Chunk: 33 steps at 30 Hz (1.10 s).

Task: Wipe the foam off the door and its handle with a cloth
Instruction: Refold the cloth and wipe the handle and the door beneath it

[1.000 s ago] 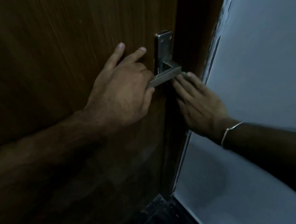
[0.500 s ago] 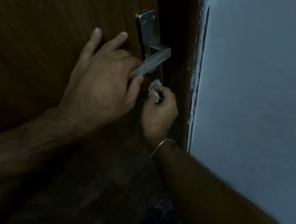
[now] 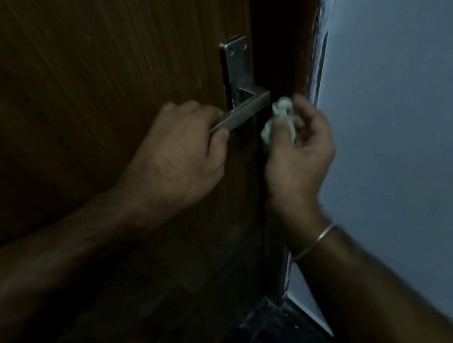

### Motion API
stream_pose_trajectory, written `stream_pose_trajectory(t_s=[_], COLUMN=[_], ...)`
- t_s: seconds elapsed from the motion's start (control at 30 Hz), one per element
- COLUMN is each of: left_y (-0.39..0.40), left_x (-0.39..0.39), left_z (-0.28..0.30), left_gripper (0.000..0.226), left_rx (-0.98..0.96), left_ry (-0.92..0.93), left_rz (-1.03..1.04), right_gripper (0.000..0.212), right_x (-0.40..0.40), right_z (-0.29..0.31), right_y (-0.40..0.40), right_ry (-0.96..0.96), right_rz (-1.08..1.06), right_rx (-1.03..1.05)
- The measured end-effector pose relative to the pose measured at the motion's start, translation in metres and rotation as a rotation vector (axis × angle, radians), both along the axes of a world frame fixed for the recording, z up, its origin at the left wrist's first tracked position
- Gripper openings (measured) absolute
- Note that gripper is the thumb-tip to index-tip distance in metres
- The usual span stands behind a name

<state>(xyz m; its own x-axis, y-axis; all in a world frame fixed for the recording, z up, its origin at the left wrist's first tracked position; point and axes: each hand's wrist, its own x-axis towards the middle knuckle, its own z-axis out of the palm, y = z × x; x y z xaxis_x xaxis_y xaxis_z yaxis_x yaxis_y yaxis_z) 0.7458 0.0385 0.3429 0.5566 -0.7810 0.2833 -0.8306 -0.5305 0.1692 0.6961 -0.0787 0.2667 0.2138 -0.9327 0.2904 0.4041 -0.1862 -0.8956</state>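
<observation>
The left hand [image 3: 180, 158] now grips the handle [image 3: 243, 112]; the right hand [image 3: 299, 150], holding the cloth [image 3: 279, 114], has risen to the handle's 3 o'clock end, ready to wipe.

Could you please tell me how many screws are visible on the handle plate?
2: both at the plate's top, one right, one left. The lower plate is hidden.

We are seeing a brown wood-grain door [image 3: 93, 69], matt, a brushed metal handle [image 3: 243, 112] catching dull sheen, a pale crumpled cloth [image 3: 278, 120], soft, a smooth matt painted wall [image 3: 415, 140], a thin shiny metal bangle [image 3: 316, 240]
</observation>
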Motion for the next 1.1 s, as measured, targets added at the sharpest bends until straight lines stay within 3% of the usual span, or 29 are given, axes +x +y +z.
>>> stream_pose_trajectory(t_s=[0.1, 0.17, 0.23, 0.3, 0.4, 0.5, 0.63, 0.77, 0.87, 0.93, 1.0, 1.1], left_y=[-0.003, -0.003, -0.001, 0.001, 0.001, 0.0, 0.002, -0.004, -0.014, -0.018, -0.018, -0.009], left_x=[-0.009, -0.013, -0.015, -0.016, -0.014, -0.016, -0.018, -0.026, -0.028, -0.024, -0.019, -0.017], left_z=[0.003, 0.005, 0.009, 0.014, 0.018, 0.022, 0.029, 0.035, 0.033, 0.03, 0.026, 0.017], left_gripper=[0.022, 0.032, 0.051, 0.066, 0.077, 0.079, 0.079, 0.06, 0.035, 0.03, 0.021, 0.023], left_rx=[-0.375, -0.575, -0.7, -0.707, -0.679, -0.684, -0.638, -0.614, -0.574, -0.483, -0.39, -0.329], left_ry=[0.641, 1.014, 1.271, 1.364, 1.378, 1.441, 1.436, 1.359, 1.083, 0.879, 0.753, 0.639], left_rz=[0.172, 0.205, 0.129, 0.106, 0.144, 0.15, 0.208, 0.234, 0.304, 0.288, 0.267, 0.26], right_gripper=[0.022, 0.019, 0.019, 0.018, 0.017, 0.017, 0.015, 0.014, 0.016, 0.017, 0.02, 0.022], right_x=[-0.001, 0.001, -0.002, -0.005, -0.004, -0.007, -0.011, -0.019, -0.013, -0.002, 0.001, 0.002], right_z=[0.02, 0.024, 0.02, 0.023, 0.035, 0.032, 0.053, 0.069, 0.104, 0.116, 0.105, 0.094], right_y=[-0.001, 0.015, 0.03, 0.02, 0.008, 0.034, 0.02, 0.018, -0.013, -0.017, -0.007, -0.011], right_ry=[0.087, 0.166, 0.218, 0.224, 0.218, 0.232, 0.219, 0.448, 0.445, 0.502, 0.642, 0.847], right_rz=[0.015, 0.009, 0.076, 0.093, 0.032, 0.154, 0.087, 0.232, 0.068, 0.037, 0.155, 0.26], right_rx=[-0.228, -0.288, -0.442, -0.399, -0.205, -0.305, -0.013, -0.218, -0.256, -0.532, -0.808, -0.935])
